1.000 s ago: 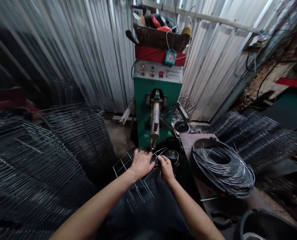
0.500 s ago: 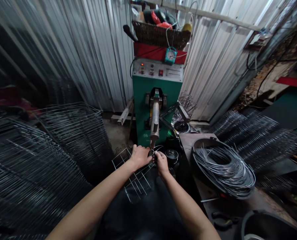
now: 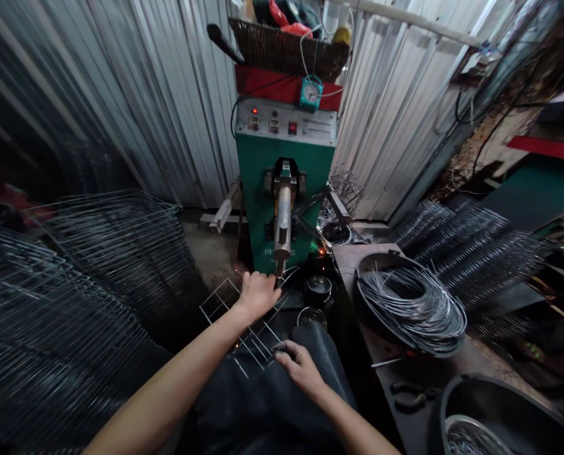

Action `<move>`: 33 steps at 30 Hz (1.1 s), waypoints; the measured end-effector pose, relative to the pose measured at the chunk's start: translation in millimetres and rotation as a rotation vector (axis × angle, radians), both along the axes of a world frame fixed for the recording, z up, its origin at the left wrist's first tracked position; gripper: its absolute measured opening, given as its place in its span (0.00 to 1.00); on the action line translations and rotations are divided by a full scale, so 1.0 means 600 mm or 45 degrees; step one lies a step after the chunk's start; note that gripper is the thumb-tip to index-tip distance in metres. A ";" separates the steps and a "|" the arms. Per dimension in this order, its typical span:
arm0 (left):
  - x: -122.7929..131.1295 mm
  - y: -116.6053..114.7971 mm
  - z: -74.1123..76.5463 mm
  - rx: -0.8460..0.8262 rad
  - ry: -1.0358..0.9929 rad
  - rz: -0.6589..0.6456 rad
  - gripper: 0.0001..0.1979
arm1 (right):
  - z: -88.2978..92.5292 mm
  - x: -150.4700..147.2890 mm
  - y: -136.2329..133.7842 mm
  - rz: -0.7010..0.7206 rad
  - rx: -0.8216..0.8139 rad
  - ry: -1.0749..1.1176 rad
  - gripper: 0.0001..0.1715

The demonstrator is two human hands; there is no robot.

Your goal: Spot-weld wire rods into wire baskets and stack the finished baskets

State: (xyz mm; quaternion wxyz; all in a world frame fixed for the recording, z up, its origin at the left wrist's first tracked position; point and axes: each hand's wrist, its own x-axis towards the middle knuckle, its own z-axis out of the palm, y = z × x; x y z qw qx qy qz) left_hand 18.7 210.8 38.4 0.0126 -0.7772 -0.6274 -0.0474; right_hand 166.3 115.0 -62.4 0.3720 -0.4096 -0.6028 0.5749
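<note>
A wire rack [image 3: 248, 338], a grid of thin metal rods, slants over my dark-covered lap below a spot welding machine [image 3: 286, 145]. My left hand [image 3: 259, 294] is closed on the rack's far part, right beside the electrode tip [image 3: 281, 268]. The fingers' exact hold is partly hidden under the back of the hand. My right hand [image 3: 298, 366] is at the rack's near right edge, thumb and fingers curled on the rods. A curved wire shows just behind the electrode.
Stacks of wire racks [image 3: 121, 253] stand on the left. At right, a table [image 3: 381, 373] bears a round tray [image 3: 360, 297] of wire rings [image 3: 415, 309], pliers [image 3: 410, 398] and a black tub [image 3: 436, 411]. Small bowls [image 3: 318, 285] sit beside the machine. Tiny orange sparks glow nearby.
My right hand has left the electrode tip and come down toward me to the rack's near edge. My left hand stays by the electrode. Sparks have appeared, and the view has shifted slightly.
</note>
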 end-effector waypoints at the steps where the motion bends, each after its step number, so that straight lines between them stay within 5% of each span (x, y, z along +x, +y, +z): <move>1: 0.002 -0.003 -0.001 0.026 0.007 0.002 0.16 | -0.010 0.000 -0.005 -0.027 0.042 -0.017 0.18; 6: 0.007 -0.006 0.002 0.036 -0.001 0.057 0.16 | -0.030 -0.002 0.017 0.009 0.222 -0.079 0.23; 11: -0.003 0.004 0.009 -0.057 0.007 0.173 0.18 | -0.020 0.004 0.038 -0.109 0.223 -0.077 0.24; 25: -0.002 0.011 0.012 -0.065 -0.035 0.151 0.17 | -0.019 -0.007 0.024 -0.107 0.186 -0.055 0.20; 29: -0.051 -0.060 0.000 0.201 -0.240 0.106 0.21 | -0.037 -0.001 0.017 -0.128 0.147 -0.005 0.18; 33: -0.103 -0.184 -0.098 0.425 -0.661 0.438 0.36 | -0.063 0.002 0.019 -0.120 0.091 0.046 0.18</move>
